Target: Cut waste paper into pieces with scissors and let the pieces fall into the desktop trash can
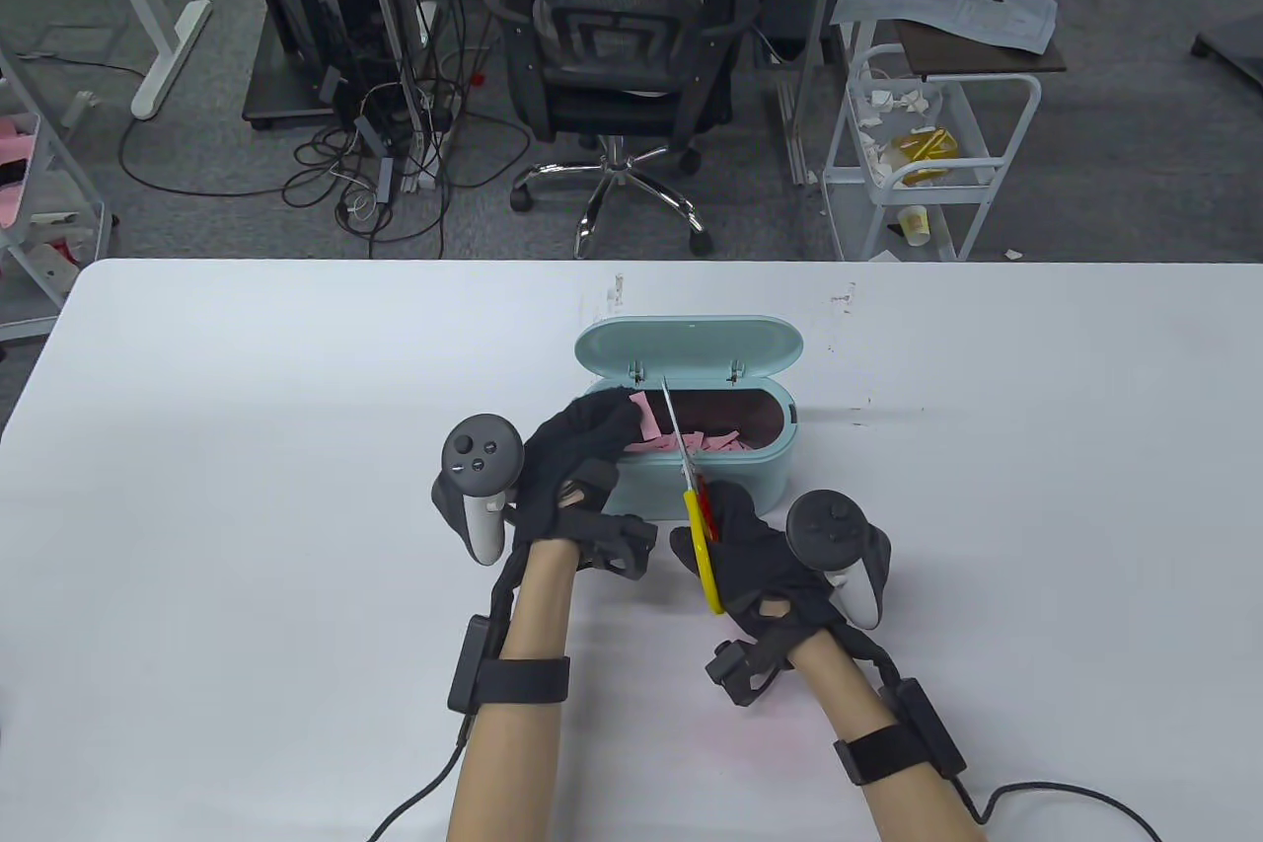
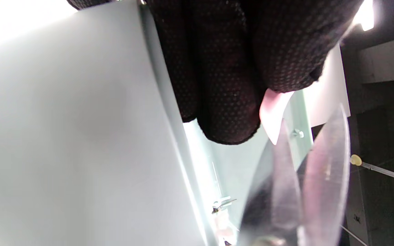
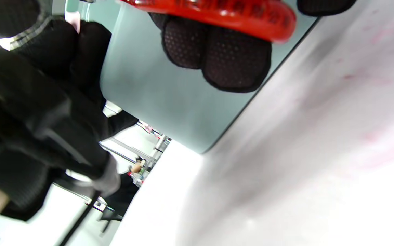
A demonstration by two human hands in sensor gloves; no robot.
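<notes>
A mint-green desktop trash can (image 1: 780, 467) stands mid-table with its lid (image 1: 688, 344) tipped back; pink paper pieces (image 1: 712, 442) lie inside. My left hand (image 1: 584, 447) reaches over the can's left end and pinches a small pink paper scrap (image 1: 646, 416), seen between the gloved fingertips (image 2: 231, 116) as a pale pink tip (image 2: 273, 112). My right hand (image 1: 755, 556) grips scissors with a yellow and red handle (image 1: 703, 541); the blades (image 1: 675, 432) point over the can, parted slightly beside the scrap (image 2: 315, 177). The red handle loop (image 3: 224, 13) wraps my fingers.
The white table (image 1: 247, 487) stretches wide on both sides of the can. Beyond its far edge stand an office chair (image 1: 622, 42), a white cart (image 1: 928, 151) with scraps, and tangled cables on the floor.
</notes>
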